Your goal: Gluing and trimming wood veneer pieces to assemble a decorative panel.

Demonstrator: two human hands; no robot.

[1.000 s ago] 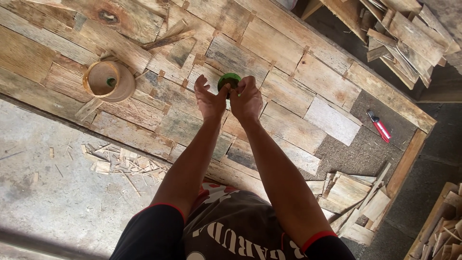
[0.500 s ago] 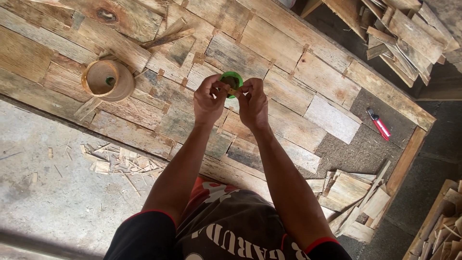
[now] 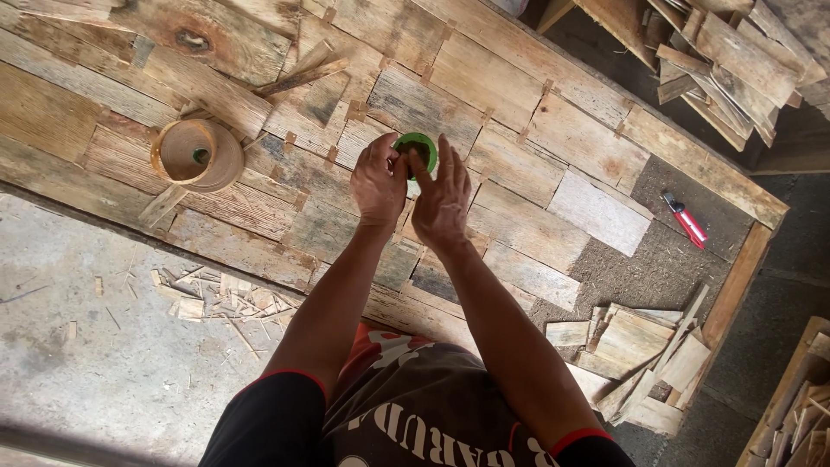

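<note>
My left hand (image 3: 378, 180) grips a small green ring-shaped roll (image 3: 416, 143), like a tape roll, held out over a wooden panel. My right hand (image 3: 441, 197) is raised beside it with fingers spread, fingertips touching the roll's near edge. Below both hands lies a large panel (image 3: 484, 104) made of patched veneer sheets joined with short strips of tape.
A big brown paper-tape roll (image 3: 195, 154) lies on the panel to the left. A red utility knife (image 3: 686, 220) rests on the bare board at right. Veneer offcuts (image 3: 641, 355) pile at lower right, more scraps (image 3: 735, 60) at upper right, splinters (image 3: 216, 298) on the concrete floor.
Both hands with the green roll have stayed over the same spot. The right hand's fingers have opened and spread while the left keeps its grip on the roll.
</note>
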